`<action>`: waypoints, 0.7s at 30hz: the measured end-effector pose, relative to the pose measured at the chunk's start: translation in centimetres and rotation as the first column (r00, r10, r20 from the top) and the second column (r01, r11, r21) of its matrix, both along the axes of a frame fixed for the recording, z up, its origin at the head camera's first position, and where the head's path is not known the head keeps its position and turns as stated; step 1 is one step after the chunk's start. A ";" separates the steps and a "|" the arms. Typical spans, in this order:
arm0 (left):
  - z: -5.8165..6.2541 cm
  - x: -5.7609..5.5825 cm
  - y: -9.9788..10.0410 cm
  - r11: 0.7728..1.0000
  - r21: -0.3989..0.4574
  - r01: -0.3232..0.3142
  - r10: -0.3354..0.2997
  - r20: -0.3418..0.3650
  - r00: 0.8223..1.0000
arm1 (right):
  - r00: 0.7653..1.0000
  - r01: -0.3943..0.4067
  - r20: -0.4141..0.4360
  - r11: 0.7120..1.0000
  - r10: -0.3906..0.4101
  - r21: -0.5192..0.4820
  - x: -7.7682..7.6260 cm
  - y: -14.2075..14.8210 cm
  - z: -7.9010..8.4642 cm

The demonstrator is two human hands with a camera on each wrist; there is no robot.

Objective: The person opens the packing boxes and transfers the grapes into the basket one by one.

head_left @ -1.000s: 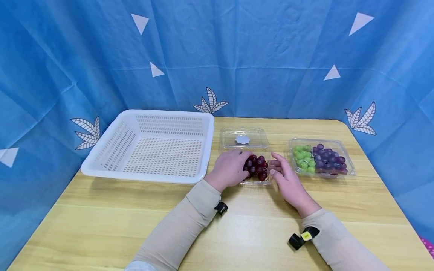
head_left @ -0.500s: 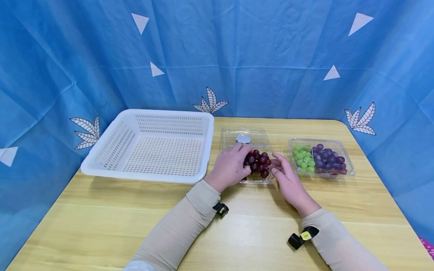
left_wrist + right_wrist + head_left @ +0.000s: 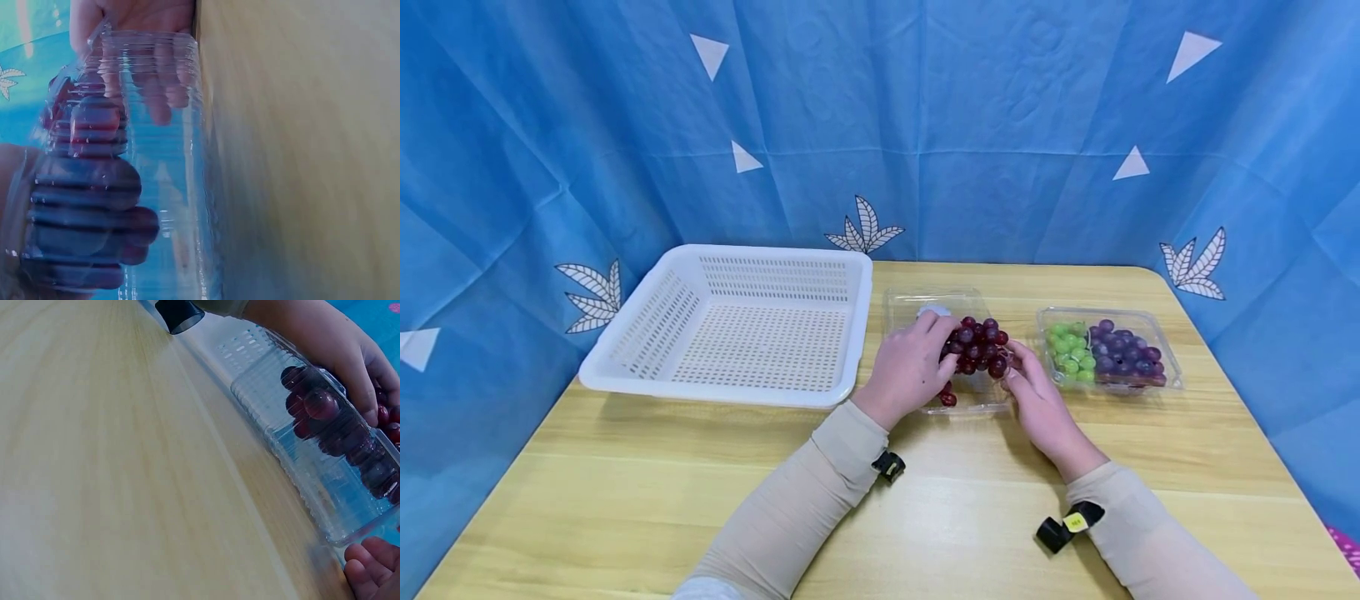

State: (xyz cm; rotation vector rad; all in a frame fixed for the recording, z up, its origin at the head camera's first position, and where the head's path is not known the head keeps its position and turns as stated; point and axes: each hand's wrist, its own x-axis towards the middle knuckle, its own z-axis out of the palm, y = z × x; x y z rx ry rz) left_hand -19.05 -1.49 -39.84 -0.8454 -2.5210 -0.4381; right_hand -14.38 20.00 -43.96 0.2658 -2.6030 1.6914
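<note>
We see a person's two bare hands working over the wooden bench (image 3: 925,517). The left hand (image 3: 910,357) has its grip curled round the left end of a bunch of dark red grapes (image 3: 977,343), thumb on the near side and fingers on the far side. The bunch is over the near part of an opened clear box (image 3: 977,398); through the ribbed wall in both wrist views, we see a gap between most of the grapes and the box floor. A few red grapes hang lower, close to the near left of the box. The lid (image 3: 902,304) lies back on the far side, with a white label (image 3: 934,310) partly behind the left hand.

The right hand (image 3: 1043,410) is at the right end of the box, its grip loosely spread with fingers slightly bent; we cannot tell whether the fingertips touch the bunch.

To the left, we see a white slotted basket (image 3: 715,392). To the right, a second clear box (image 3: 1172,367) holds green grapes (image 3: 1070,350) on its left and purple grapes (image 3: 1123,350) on its right. A blue curtain (image 3: 820,83) hangs along the far side.
</note>
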 end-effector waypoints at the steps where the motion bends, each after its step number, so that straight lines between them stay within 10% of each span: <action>1: 0.0 0.0 0.0 1.000 0.002 -0.001 0.000 0.004 1.000 | 1.000 -0.001 0.003 1.000 0.001 -0.002 0.0 0.0 0.0; 21: 2.6 1.2 0.0 0.992 0.053 -0.119 0.111 0.123 0.986 | 0.999 -0.044 -0.022 0.997 0.043 -0.056 0.6 -0.8 1.6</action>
